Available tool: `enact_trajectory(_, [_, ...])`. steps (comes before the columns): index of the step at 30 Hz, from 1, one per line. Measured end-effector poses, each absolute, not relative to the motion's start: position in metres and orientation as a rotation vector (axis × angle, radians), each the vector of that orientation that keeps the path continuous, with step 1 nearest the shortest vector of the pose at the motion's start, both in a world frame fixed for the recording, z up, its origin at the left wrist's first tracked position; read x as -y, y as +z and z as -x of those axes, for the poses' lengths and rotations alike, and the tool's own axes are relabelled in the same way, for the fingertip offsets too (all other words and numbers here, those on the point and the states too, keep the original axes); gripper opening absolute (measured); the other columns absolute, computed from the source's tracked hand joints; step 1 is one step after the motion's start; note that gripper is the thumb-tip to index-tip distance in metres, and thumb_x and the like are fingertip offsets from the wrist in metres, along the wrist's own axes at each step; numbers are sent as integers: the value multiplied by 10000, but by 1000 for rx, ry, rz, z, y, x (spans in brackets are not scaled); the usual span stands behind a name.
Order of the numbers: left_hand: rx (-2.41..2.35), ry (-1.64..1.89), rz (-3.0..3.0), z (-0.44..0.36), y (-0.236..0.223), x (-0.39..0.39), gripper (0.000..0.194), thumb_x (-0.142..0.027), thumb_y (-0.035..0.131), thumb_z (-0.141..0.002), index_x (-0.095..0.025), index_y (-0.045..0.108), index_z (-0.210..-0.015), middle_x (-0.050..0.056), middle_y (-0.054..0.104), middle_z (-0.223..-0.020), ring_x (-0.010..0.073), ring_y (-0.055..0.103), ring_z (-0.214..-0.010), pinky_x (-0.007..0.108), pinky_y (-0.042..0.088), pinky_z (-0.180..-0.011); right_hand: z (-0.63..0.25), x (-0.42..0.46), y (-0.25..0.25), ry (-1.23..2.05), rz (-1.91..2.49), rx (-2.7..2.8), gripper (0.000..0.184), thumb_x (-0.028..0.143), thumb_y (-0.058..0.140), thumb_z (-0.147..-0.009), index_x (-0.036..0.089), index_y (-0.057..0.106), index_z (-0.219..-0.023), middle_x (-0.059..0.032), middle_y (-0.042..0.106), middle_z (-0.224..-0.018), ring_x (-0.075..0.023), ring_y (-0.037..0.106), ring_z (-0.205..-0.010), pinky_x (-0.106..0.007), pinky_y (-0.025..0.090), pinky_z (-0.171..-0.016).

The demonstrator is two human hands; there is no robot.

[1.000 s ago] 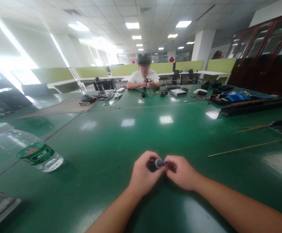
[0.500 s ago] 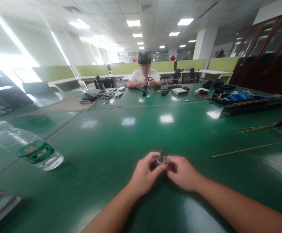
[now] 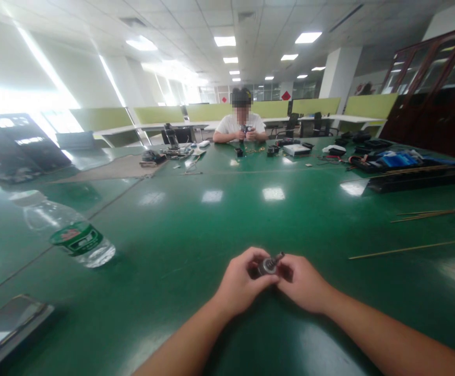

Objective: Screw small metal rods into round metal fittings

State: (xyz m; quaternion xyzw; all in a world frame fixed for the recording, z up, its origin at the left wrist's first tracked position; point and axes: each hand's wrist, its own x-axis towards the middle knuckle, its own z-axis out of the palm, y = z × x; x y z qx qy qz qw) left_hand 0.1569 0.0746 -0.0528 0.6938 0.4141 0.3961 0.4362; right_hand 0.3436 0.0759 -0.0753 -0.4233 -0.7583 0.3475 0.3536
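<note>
Small, dark-grey, round-flanged, seemingly metal part with a narrow stem (image 3: 267, 266), over the glossy green tabletop (image 3: 165, 224), pinched by the left hand (image 3: 238, 284); right hand (image 3: 304, 284) adjacent, grip indeterminable. Probably stiff, dense, slippery; best held by its flange.

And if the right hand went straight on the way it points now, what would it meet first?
The right hand would probably first meet the small metal part held in the left hand; whether it touches that part now is unclear.
</note>
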Motion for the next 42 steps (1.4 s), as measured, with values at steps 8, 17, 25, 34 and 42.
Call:
enact_trajectory(8, [-1081,1128,-1768,-157,-58,-76,323,-173,789,-713,-189,650,-1004,36,680,-973,184,652,-903,295,511,-821,-344,-76,-74,844,1153,1971,104,99,569,-773,171,583,-699,25,563,-651,-129,508,-623,-229,346,-578])
enact_trajectory(17, [-1218,1228,-1890,-154,-54,-75,299,-211,760,-727,-193,642,-1001,36,674,-955,181,633,-869,317,487,-823,-345,-74,-70,880,1133,1916,119,77,545,-767,180,605,-769,29,573,-677,-121,512,-619,-226,361,-580])
enact_trajectory(25, [-1216,1236,-1950,-155,-52,-75,210,-167,750,-724,-194,666,-915,25,667,-904,168,611,-836,274,464,-754,-345,-74,-68,1037,1118,1723,338,67,579,-727,179,593,-1045,16,626,-794,-114,540,-623,-215,417,-583])
enact_trajectory(34, [-1180,1142,-2020,-156,-54,-75,166,-161,731,-746,-197,683,-900,18,681,-873,161,623,-809,271,470,-741,-346,-74,-69,999,1087,1752,228,157,636,-783,180,624,-1009,-17,660,-867,-147,595,-722,-244,472,-656])
enact_trajectory(42, [-1220,1134,-2018,-157,-53,-74,251,-130,713,-711,-201,678,-949,23,693,-929,171,634,-844,278,493,-774,-345,-74,-68,984,1101,1763,183,175,652,-784,183,647,-967,-31,683,-892,-166,630,-770,-266,495,-695])
